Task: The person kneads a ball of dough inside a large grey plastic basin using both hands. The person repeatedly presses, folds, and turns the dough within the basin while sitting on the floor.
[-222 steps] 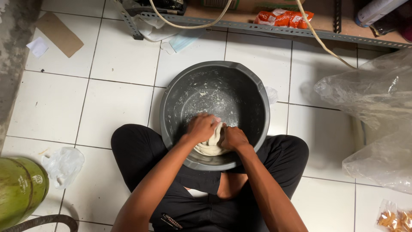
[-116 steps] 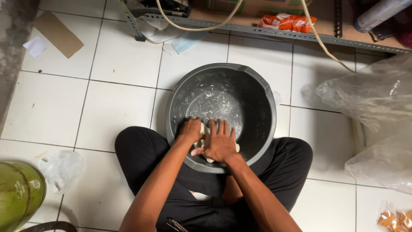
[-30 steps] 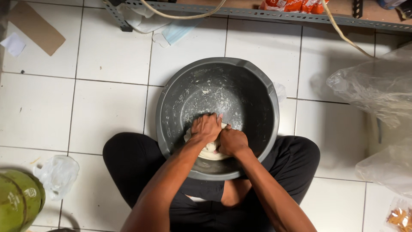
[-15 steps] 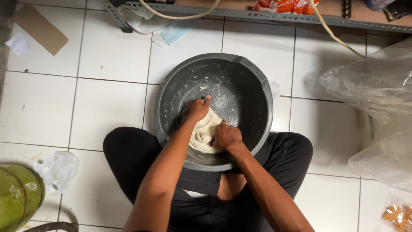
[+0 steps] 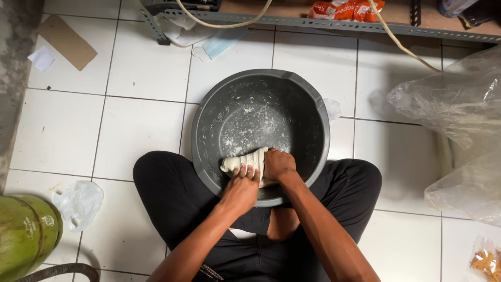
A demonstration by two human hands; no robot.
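Because the person sits cross-legged on the tiled floor [image 5: 141, 130], the grey basin [image 5: 261, 89] is tucked between the knees, close enough for both arms to bear down into it. The dough [image 5: 245, 158], a pale lump, lies at about 6 o'clock on the basin's bottom, against the near wall, which looks to brace it. The left hand [image 5: 241, 185] lies over the dough's near edge, fingers curled onto it in a loose grip; the right hand [image 5: 278, 163] is a fist pressed against its right side, touching rather than clasping. Flour smears streak the basin's inside. A clear bag [image 5: 459, 109] bulges at 3 o'clock, a green cylinder [image 5: 23, 240] at 8 o'clock, both well apart.
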